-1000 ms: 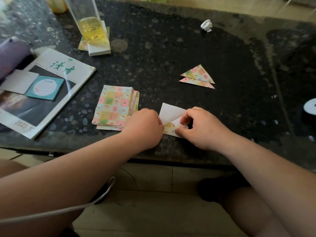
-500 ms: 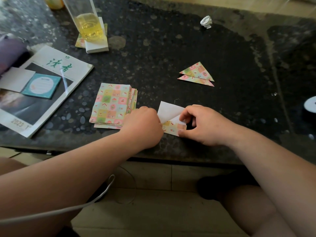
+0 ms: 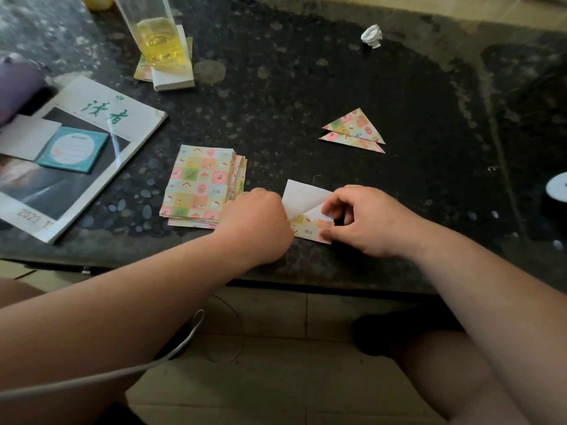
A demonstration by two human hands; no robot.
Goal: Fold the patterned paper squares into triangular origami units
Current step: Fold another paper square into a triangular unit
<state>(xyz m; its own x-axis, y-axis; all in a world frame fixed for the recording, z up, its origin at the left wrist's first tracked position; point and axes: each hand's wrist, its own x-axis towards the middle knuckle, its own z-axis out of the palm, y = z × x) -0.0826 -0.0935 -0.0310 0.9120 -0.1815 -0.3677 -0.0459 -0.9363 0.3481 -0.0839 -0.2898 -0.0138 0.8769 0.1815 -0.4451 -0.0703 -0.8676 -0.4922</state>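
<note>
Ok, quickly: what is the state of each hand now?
Left hand: curled over the half-folded paper square, grip hidden.
Right hand: pinching the same square.

One wide-angle camera sits on the person's head, facing forward and steeply down over the near edge of the table (image 3: 306,87). It is close. Both forearms enter from the bottom corners, and the left hand (image 3: 257,225) and right hand (image 3: 371,222) meet on the paper (image 3: 302,197) just below centre. The table fills the upper half, and nearer than its edge the floor (image 3: 276,378) shows. The table's edge bows slightly.
</note>
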